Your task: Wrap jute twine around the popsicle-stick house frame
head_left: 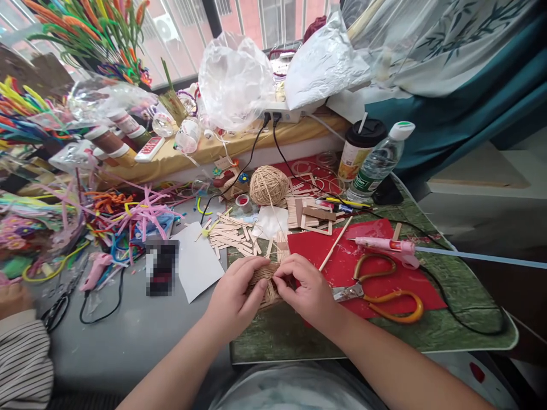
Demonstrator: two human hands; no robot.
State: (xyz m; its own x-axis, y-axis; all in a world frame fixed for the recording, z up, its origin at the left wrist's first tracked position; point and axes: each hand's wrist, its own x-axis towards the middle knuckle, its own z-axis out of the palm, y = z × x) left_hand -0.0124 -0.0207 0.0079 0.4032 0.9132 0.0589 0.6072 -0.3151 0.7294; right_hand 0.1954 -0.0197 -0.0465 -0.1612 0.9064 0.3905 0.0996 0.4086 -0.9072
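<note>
The left hand (233,299) and right hand (306,291) close from either side on a twine-wrapped bundle (265,283), fingers pinching it over the green mat (384,341) (near its left edge). Just right lies a red sheet (311,250) bearing orange scissors (363,291), with a pink glue gun (384,245) at its far edge. A twine ball (268,185) sits well behind.

The bundle (265,285) is wrapped in rough, fibrous twine, like the matt ball (268,185). The sticks (231,234) are pale bare wood. The scissors (362,289) have metal blades and glossy orange plastic handles. The red sheet (311,250) looks matt, perhaps paper. The bottle (378,162) is clear plastic.
</note>
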